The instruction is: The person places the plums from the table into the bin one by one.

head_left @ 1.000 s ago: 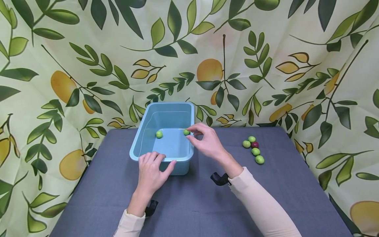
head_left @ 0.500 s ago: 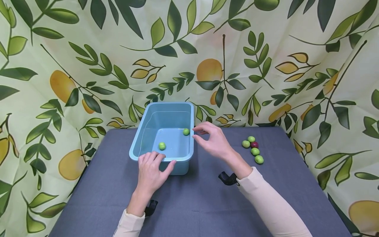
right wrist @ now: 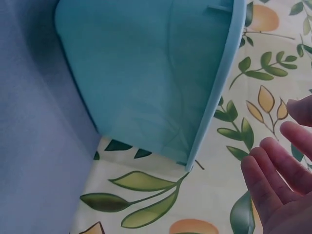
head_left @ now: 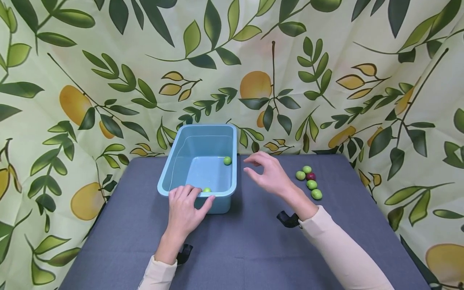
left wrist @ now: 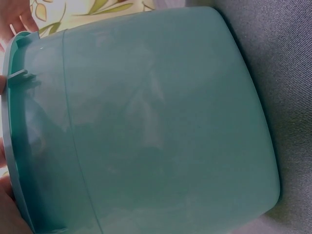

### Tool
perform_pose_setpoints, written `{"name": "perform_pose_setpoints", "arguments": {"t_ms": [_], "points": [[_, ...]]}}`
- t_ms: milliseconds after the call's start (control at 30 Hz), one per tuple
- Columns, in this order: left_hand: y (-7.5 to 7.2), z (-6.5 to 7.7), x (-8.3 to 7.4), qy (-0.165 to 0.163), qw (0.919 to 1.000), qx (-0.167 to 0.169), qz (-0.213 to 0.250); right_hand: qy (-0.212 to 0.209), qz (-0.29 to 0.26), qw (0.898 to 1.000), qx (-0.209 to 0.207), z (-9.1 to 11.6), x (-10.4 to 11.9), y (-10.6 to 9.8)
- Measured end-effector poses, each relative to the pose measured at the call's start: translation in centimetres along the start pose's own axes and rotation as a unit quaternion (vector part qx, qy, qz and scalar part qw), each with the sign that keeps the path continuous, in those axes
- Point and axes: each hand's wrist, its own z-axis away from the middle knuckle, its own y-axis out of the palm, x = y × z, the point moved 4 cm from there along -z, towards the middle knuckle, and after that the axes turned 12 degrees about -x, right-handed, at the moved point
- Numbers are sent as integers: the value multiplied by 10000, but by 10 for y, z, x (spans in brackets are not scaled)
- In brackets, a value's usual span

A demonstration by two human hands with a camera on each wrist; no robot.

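A light-blue plastic tub (head_left: 235, 161) stands on the cloth-covered table. My left hand (head_left: 185, 209) holds its near rim, fingers bent over the edge. One small round green fruit (head_left: 227, 160) lies inside by the right wall. Another green fruit (head_left: 207, 189) is at the near end, partly hidden by the rim. Just right of the tub, my right hand (head_left: 268, 173) hovers with nothing between thumb and fingers. In the right wrist view its fingers (right wrist: 280, 170) are loosely extended, apart from the tub wall (right wrist: 136, 73). The left wrist view mostly shows the tub's outer wall (left wrist: 146, 122).
To the right, several green fruits (head_left: 316, 194) and one dark red fruit (head_left: 310, 176) lie clustered on the grey-blue tablecloth (head_left: 232, 257). A leaf-and-fruit patterned cloth (head_left: 217, 24) hangs behind the table. Each wrist wears a black mount (head_left: 288, 219).
My right hand has let go of a green fruit in the tub and moved out to the right. The other fruit has rolled toward the near end. My left hand stays put.
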Motion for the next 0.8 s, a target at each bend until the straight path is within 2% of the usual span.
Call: {"name": "perform_pose_setpoints", "arguments": {"t_ms": [267,800], "points": [[0,-1,0,-14,10000,-5,1,27,295,9995,120,10,-10,-8],[0,0,0,-9,10000,-27,-13,441,813,9952,315,33,-43,-27]]}}
